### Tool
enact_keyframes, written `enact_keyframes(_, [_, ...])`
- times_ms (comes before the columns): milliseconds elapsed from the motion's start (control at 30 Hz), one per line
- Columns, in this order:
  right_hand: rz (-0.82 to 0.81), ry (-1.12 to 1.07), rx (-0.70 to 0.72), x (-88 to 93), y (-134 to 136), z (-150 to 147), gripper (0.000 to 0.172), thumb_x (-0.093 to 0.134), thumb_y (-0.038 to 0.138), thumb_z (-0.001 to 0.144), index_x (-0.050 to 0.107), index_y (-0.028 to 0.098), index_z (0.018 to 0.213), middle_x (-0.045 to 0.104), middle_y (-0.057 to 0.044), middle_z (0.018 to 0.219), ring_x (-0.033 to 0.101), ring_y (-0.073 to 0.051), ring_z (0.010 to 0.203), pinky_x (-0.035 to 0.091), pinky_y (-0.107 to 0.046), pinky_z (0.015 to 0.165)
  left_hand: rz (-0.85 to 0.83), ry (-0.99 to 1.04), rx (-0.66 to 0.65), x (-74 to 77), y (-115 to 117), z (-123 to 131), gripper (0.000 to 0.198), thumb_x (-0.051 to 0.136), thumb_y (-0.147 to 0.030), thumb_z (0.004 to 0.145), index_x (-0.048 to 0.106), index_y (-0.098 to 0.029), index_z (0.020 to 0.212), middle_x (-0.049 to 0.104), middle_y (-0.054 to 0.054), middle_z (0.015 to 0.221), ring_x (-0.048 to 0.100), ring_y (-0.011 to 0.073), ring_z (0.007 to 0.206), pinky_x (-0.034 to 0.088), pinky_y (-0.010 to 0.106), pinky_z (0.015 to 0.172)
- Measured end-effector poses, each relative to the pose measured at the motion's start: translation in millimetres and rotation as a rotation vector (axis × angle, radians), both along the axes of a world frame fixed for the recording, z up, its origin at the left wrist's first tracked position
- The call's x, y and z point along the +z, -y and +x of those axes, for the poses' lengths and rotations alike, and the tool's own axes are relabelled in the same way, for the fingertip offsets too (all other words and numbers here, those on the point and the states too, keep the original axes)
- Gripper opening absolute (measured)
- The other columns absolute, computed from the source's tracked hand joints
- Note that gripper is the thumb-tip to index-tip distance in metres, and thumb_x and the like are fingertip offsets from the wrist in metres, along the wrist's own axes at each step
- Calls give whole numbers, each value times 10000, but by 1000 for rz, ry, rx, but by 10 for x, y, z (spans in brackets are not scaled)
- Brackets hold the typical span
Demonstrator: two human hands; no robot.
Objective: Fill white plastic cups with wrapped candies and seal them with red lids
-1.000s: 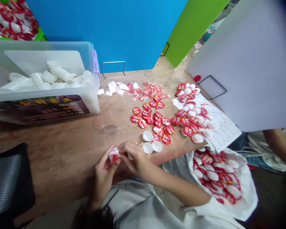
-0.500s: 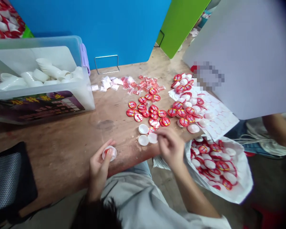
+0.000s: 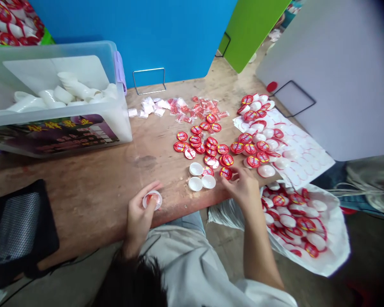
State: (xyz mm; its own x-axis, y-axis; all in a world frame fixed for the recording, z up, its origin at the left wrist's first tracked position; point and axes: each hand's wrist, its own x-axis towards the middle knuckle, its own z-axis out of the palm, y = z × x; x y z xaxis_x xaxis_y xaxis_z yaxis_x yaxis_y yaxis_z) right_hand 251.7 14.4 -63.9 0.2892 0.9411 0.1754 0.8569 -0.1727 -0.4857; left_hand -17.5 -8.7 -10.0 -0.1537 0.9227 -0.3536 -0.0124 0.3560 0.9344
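Wooden table (image 3: 92,183), blue panel (image 3: 147,34) beyond held cup (image 3: 158,201).

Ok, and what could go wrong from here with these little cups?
Small spill: the left hand holds a white cup with its thumb inside, so a slip or tilt could drop the red bit in it.
Knock: the right hand is at a red disc near three open cups, which a sweep might tip.
Roll-off: the white piece by the table edge might fall toward the sack.
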Motion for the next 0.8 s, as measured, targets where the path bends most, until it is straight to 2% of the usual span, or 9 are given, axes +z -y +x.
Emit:
enact_keyframes(67, [135,-144,85,202,109,-222,320,601,316,746,601,185,1038,607,-132,1008,602,-216,746,522,-366,680,-54,3,-8,16,-14,26,505,640,-356,740,607,-80,1161,670,148,1122,637,208,897,518,244,649])
enact_keyframes(167, [199,-424,424,456,267,-679,396,606,227,768,552,228,1161,602,-107,1136,610,-219,982,531,-352,820,-108,8,-51,1,-30,73,564,666,-354,714,577,-68,1193,652,155,1163,621,240,1022,515,300,816])
enact_keyframes(233, [172,-531,597,532,331,-960,470,582,182,797,501,242,1256,595,-93,1181,574,-209,1101,502,-355,925,-113,39,-119,-18,-28,104,523,651,-334,723,589,-86,1179,651,140,1171,613,249,1060,490,336,898])
enact_keyframes(333, [137,-559,724,523,379,-1205,478,504,137,858,468,257,1320,535,-93,1295,511,-200,1212,462,-377,1004,-71,40,-202,-26,-4,124,436,598,-283,761,607,-123,1167,626,117,1222,557,255,1163,440,368,987])
enact_keyframes(433, [128,-564,766,462,417,-1257,519,437,103,892,408,287,1376,446,-74,1412,411,-200,1316,409,-417,1066,-55,83,-218,13,35,90,469,582,-266,788,562,-151,1241,540,114,1336,449,243,1281,360,372,1069])
enact_keyframes(500, [128,-580,753,424,440,-1238,574,439,102,893,333,301,1420,387,-59,1460,366,-198,1347,389,-423,1086,-119,250,-249,66,55,41,564,609,-271,772,497,-177,1317,488,118,1387,425,257,1300,375,386,1061])
enact_keyframes(600, [129,-577,681,375,458,-1198,615,510,142,878,306,308,1434,373,-55,1469,371,-209,1344,393,-427,1086,-192,457,-311,146,59,-26,695,669,-281,718,439,-200,1369,495,138,1377,487,285,1245,444,392,997])
enact_keyframes(700, [184,-569,641,339,452,-1187,602,551,147,865,356,313,1410,449,-59,1418,398,-218,1327,388,-453,1087,-232,461,-296,175,42,-36,717,670,-340,748,399,-182,1393,534,166,1331,574,278,1146,500,374,920])
enact_keyframes(800, [258,-577,648,322,446,-1218,607,585,152,853,371,307,1400,503,-70,1373,437,-222,1301,407,-450,1073,-242,418,-225,155,35,-1,699,704,-323,734,445,-120,1351,574,190,1277,613,273,1083,520,347,877])
